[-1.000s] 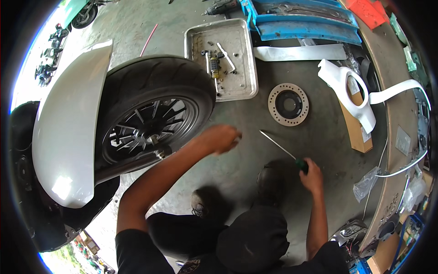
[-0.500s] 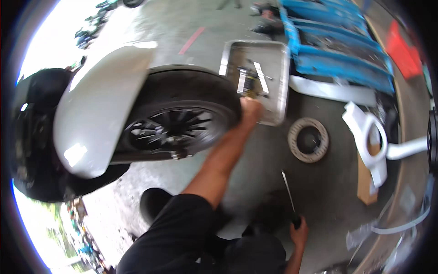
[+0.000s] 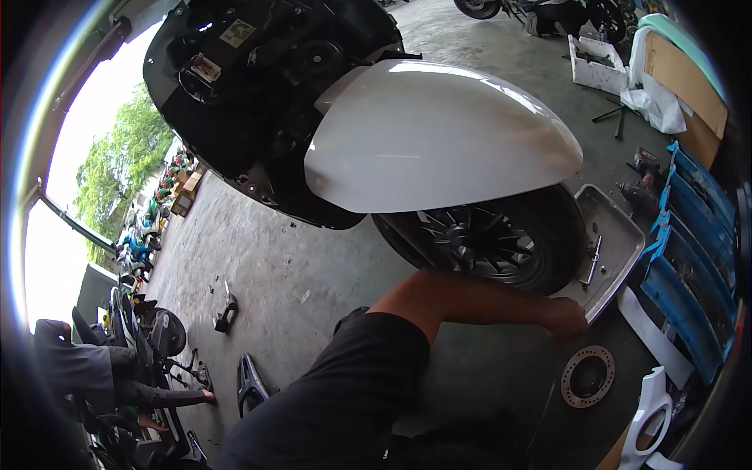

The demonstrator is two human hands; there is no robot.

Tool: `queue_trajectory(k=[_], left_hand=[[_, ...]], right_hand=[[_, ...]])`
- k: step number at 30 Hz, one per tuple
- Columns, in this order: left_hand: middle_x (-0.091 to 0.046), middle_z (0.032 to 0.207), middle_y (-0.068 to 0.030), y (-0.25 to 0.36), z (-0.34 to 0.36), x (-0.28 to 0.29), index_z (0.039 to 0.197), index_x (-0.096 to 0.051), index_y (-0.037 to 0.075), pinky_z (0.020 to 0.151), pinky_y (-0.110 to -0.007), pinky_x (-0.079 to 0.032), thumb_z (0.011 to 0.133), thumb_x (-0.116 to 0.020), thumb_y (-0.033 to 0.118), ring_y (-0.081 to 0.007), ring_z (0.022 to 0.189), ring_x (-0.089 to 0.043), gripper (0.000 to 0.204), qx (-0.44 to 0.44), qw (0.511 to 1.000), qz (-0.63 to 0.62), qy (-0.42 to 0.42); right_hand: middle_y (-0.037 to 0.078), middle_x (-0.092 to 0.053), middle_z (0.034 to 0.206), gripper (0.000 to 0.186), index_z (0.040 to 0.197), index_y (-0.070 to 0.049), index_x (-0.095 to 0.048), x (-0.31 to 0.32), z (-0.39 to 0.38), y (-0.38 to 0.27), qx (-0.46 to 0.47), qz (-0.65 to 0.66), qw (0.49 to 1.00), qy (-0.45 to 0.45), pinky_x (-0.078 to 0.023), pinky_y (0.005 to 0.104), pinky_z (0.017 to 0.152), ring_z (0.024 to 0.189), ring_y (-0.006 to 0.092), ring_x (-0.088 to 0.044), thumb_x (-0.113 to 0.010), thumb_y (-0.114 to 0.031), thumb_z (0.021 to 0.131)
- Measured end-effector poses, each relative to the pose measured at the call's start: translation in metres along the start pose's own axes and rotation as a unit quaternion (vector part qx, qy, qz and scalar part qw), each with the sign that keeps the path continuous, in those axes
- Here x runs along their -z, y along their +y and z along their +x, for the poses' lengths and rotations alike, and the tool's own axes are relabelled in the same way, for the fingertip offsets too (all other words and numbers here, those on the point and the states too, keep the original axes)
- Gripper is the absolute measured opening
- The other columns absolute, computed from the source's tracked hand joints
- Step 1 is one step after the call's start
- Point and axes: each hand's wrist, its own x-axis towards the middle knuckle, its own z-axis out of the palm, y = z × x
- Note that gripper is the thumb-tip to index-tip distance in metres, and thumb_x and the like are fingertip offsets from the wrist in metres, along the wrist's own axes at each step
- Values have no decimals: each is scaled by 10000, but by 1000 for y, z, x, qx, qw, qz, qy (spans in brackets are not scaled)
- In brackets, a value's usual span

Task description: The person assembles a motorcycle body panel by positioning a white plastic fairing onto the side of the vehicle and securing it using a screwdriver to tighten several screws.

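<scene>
My left hand (image 3: pixel 567 318) is at the near left end of the metal tray (image 3: pixel 630 252), just beside the black tyre (image 3: pixel 564 235); its fingers are too dim and blurred to read. A silver tool (image 3: pixel 597 254) lies in the tray. Above the wheel sits a glossy light grey fender (image 3: pixel 439 137), joined to black bodywork (image 3: pixel 266 94). A drilled brake disc (image 3: pixel 587 358) lies on the floor below the tray. To its left shows a thin screwdriver shaft (image 3: pixel 544 415); my right hand is out of sight.
Blue panels (image 3: pixel 689 266) and white plastic parts (image 3: pixel 650 415) lie at right, with a foam box (image 3: pixel 595 63) farther back. At left, another person (image 3: pixel 78 360) is beside a motorcycle (image 3: pixel 164 329). Loose dark parts (image 3: pixel 225 313) are on the floor (image 3: pixel 290 266).
My left hand has moved from in front of the wheel to the tray. The view has swung up and left, bringing the other person in and taking my right hand out.
</scene>
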Motion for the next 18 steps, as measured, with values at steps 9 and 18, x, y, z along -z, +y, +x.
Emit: queue_trajectory(k=[9, 18], left_hand=[[-731, 894, -95, 57, -304, 118, 924, -717, -14, 679, -291, -552, 829, -760, 90, -153, 794, -701, 147, 77, 802, -570, 159], [-681, 1147, -155, 80, -413, 80, 1194, -614, 22, 867, -374, -555, 997, -586, 123, -243, 1030, -675, 224, -36, 403, -675, 617]], right_hand=[[132, -660, 1044, 466, 1226, 16, -603, 51, 56, -191, 216, 232, 943, -105, -506, 390, 847, 932, 268, -624, -715, -215, 837], [175, -677, 993, 472, 1150, 27, -644, 37, 27, -396, 491, 73, 855, -148, -487, 377, 828, 899, 314, -652, -718, -300, 818]])
